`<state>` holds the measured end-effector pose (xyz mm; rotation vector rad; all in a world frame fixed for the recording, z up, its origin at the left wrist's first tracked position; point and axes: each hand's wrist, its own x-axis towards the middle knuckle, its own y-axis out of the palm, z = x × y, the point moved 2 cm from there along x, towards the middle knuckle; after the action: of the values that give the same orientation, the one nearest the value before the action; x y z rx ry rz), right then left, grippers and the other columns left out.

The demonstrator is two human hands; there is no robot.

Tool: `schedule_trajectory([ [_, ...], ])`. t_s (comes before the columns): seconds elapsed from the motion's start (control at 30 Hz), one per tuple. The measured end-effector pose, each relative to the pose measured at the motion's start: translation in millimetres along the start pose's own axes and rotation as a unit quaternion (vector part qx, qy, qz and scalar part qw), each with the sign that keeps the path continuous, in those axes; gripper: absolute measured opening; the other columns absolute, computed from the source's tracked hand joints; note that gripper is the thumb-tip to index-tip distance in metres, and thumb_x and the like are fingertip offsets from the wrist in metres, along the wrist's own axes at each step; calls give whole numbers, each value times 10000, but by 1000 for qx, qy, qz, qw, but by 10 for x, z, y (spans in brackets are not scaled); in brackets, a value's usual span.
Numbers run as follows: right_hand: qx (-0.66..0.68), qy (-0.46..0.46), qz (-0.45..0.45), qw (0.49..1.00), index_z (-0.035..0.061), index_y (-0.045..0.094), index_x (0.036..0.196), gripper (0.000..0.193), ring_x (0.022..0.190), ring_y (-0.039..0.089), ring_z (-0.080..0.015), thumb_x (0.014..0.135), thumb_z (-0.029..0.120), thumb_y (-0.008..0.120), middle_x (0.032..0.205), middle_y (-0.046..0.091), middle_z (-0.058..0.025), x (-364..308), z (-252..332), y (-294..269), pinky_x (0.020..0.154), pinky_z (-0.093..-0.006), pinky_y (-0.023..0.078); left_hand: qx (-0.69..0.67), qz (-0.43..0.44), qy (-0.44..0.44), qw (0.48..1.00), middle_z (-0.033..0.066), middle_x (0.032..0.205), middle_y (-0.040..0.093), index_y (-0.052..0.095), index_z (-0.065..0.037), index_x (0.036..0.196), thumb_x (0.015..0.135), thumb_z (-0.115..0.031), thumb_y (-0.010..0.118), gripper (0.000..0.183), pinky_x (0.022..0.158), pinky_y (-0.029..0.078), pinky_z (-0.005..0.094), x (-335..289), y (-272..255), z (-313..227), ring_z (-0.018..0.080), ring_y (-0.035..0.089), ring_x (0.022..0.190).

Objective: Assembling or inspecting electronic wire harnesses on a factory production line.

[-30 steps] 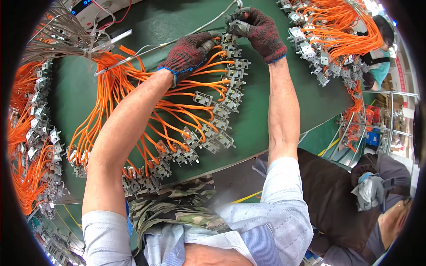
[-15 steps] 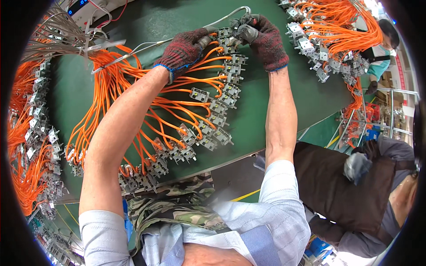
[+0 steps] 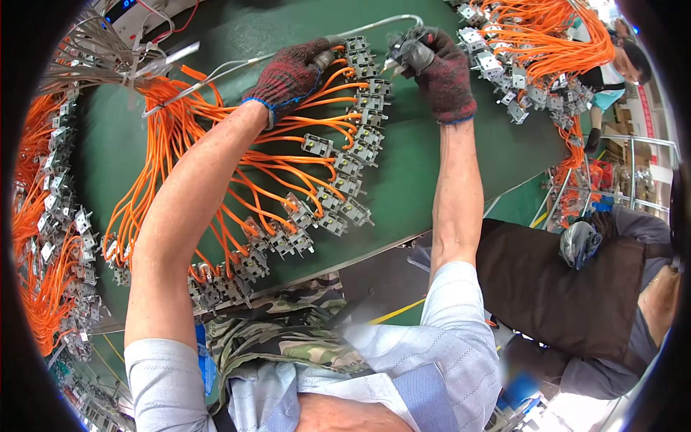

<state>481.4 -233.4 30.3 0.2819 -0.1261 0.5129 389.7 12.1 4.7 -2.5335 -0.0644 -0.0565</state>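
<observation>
My left hand point(image 3: 291, 78), in a dark red knitted glove, pinches an orange cable near the top of a curved row of grey metal connectors point(image 3: 371, 101). The exact grip is partly hidden by the fingers. Orange cables point(image 3: 169, 137) fan out from a bundle on the left to these connectors. In my right hand point(image 3: 443, 79), gloved the same way, is the grey end piece point(image 3: 400, 54) of a grey cable point(image 3: 360, 30). Its fingers are closed round that piece, which sits apart from the row, just to its right.
Connectors on orange cables lie along the table's left side point(image 3: 61, 194), with another heap point(image 3: 554, 43) at the upper right. A device with a blue display point(image 3: 119, 11) stands at the back left. A co-worker in a dark apron point(image 3: 554, 288) is close on my right.
My right hand has drawn the grey end piece away from the top connector, slightly right and down. My left hand has shifted a little left.
</observation>
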Motion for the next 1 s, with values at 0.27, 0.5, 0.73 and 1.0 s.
schedule_trajectory([
  [0.27,29,52,-35,998,32,679,1116,331,786,695,-156,865,145,864,963,734,-47,-151,-196,-91,627,-303,561,-13,-8,8,1000,173,1299,716,662,-148,1404,1068,-323,570,389,1038,514,407,30,30,5,364,678,1204],
  [0.5,-15,19,-1,1000,27,681,1124,342,805,703,-160,860,136,869,960,731,-44,-146,-143,-101,654,-318,588,-16,-20,41,999,170,1306,714,665,-145,1400,1065,-332,577,393,1040,515,407,30,46,51,365,677,1203],
  [0.73,-96,-4,-16,995,3,683,1111,327,887,715,-159,839,56,858,1006,738,-51,-281,99,242,774,-327,631,-20,-16,22,999,150,1270,736,667,-188,1406,1077,-334,570,373,1007,517,381,23,66,83,308,699,1178],
  [1.0,-182,21,-12,983,17,699,1108,304,902,722,-135,836,20,836,1019,754,-51,-325,139,349,834,-309,633,-17,-20,37,999,159,1249,740,661,-195,1409,1081,-336,563,371,988,529,385,62,37,113,316,709,1152],
])
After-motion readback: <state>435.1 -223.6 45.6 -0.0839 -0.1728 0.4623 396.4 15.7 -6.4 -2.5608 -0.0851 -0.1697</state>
